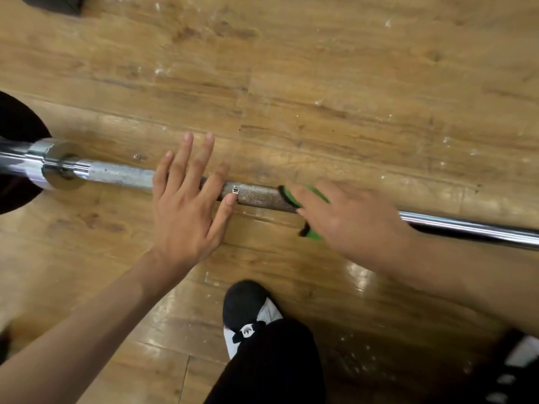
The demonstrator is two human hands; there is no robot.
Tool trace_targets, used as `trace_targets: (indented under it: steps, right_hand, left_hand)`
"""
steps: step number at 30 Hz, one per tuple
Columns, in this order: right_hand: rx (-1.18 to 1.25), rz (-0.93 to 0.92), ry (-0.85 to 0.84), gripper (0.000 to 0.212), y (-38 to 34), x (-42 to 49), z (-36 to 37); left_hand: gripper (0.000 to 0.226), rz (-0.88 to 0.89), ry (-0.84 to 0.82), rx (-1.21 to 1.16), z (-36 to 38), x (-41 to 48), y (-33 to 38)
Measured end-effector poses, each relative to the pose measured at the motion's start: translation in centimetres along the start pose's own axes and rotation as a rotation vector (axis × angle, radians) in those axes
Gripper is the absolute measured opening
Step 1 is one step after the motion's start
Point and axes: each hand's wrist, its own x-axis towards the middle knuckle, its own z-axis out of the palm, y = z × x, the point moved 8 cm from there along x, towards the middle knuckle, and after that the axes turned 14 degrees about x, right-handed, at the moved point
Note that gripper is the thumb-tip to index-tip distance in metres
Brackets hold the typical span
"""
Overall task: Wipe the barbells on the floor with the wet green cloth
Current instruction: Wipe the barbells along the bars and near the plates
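1. The long steel barbell (256, 196) lies across the scuffed wooden plank floor (320, 83), with a chrome collar at the left, a dull knurled stretch in the middle and a polished shaft to the right; the wet green cloth with black edging (312, 234) is draped over the bar at the right end of the knurling, under our right hand (350, 220).
2. Our left hand (186, 205) lies palm down across the bar just left of the cloth, its fingers straight and spread and the thumb tip touching the knurling; the right hand rests on the cloth, but we cannot tell whether its fingers curl round the bar or press flat.
3. We judge that the round bar could roll away under a sideways wipe if the left hand eases off; the cloth could snag or bunch on the knurling and slip from under the palm; the underside against the floor may go unwiped; drips could make the boards slick near our black-and-white shoe (250, 316).
4. The right hand is smeared by motion and covers most of the cloth; both ends of the bar are cut off by the frame; we cannot identify the dark shape at the left edge (17, 126); only 1 barbell is in view.
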Motion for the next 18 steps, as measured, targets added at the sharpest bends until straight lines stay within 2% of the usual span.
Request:
trace_targets:
  steps: [4,7,10,12,14,18]
  right_hand:
    - [-0.048,-0.06,-0.145,0.043,5.5,-6.4,-3.4]
    - [-0.039,0.006,-0.106,0.044,4.6,-4.0,-2.3]
    - [-0.043,-0.026,-0.046,0.044,0.4,2.2,0.0]
    - [-0.043,-0.004,-0.146,0.045,-1.8,5.6,2.0]
    - [-0.015,-0.044,-0.165,0.045,-2.2,6.1,2.7]
    - [0.092,-0.139,-0.268,0.049,0.6,0.9,-0.4]
  left_hand:
    - [0.056,-0.018,0.062,0.004,0.1,0.3,0.3]
    - [0.057,-0.02,0.102,0.005,0.1,0.6,0.4]
    - [0.056,0.003,0.104,-0.011,0.5,1.0,0.2]
    - [0.056,0.014,0.1,-0.011,0.4,0.9,0.1]
    - [0.059,0.029,0.101,-0.007,0.2,0.8,0.1]
    - [0.068,0.004,0.096,-0.013,0.1,-0.1,0.1]
